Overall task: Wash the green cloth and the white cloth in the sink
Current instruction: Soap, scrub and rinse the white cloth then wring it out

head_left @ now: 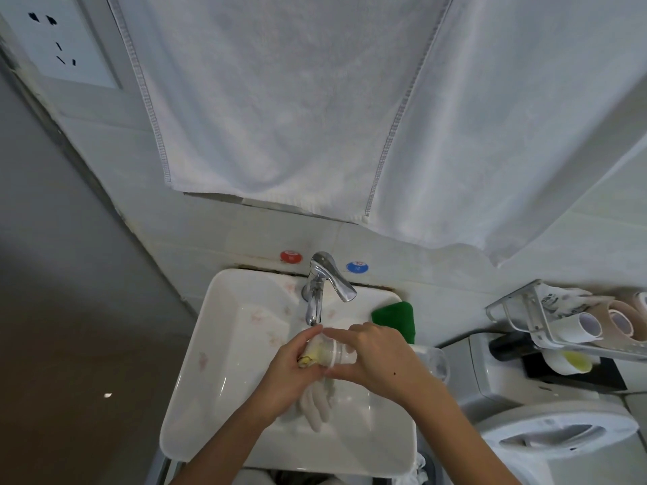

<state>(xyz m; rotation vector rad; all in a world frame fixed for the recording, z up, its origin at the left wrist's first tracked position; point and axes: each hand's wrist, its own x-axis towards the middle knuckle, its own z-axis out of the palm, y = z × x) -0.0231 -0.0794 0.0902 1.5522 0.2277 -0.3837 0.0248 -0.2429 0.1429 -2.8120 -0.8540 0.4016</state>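
Over the white sink [185, 372], both of my hands hold a wet white cloth [331, 355] just below the spout of the chrome faucet [320, 288]. My left hand [290, 371] grips the cloth's left end, where a yellowish patch shows. My right hand [378, 358] pinches its right end between thumb and fingers. The rest of the white cloth hangs down into the basin in long folds. The green cloth [397, 320] lies bunched on the sink's back right rim, just beyond my right hand and apart from it.
Large white towels [280, 99] hang on the tiled wall above the faucet. A clear glass [436, 362] stands at the sink's right edge. A washing machine [546, 432] and a metal rack [546, 320] with tape rolls are on the right. A wall socket [59, 40] is at the upper left.
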